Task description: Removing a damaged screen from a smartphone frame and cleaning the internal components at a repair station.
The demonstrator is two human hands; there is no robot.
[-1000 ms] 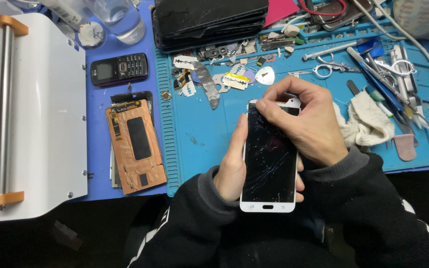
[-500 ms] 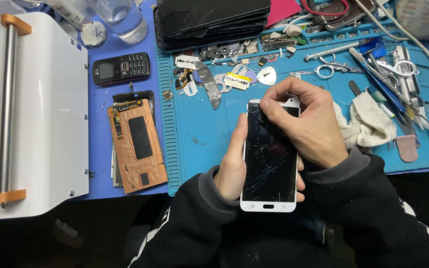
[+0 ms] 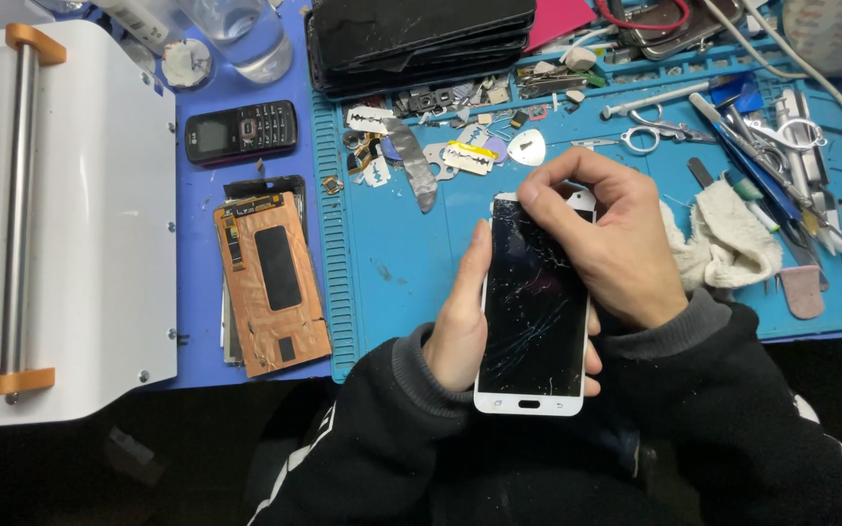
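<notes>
Little had moved since the earlier frames: the right hand [image 3: 608, 248] stayed at the top edge of the cracked white smartphone [image 3: 535, 307], its fingertips [image 3: 530, 195] pinched together there just as before; whether they held a small tool could not be told. The left hand [image 3: 460, 326] kept its grip on the phone's left side, thumb lying along the edge and fingers wrapped behind, holding the phone upright at the centre of the frame over the blue work mat [image 3: 392, 273]. Outward from the hands, a white rag [image 3: 723, 244] lay just right of the right hand, with scissors [image 3: 660, 131] and tweezers above it. A copper-backed display panel [image 3: 270, 282] rested at centre left, a small black keypad phone [image 3: 241, 131] above it, and a white machine [image 3: 60, 224] filled the left edge.
</notes>
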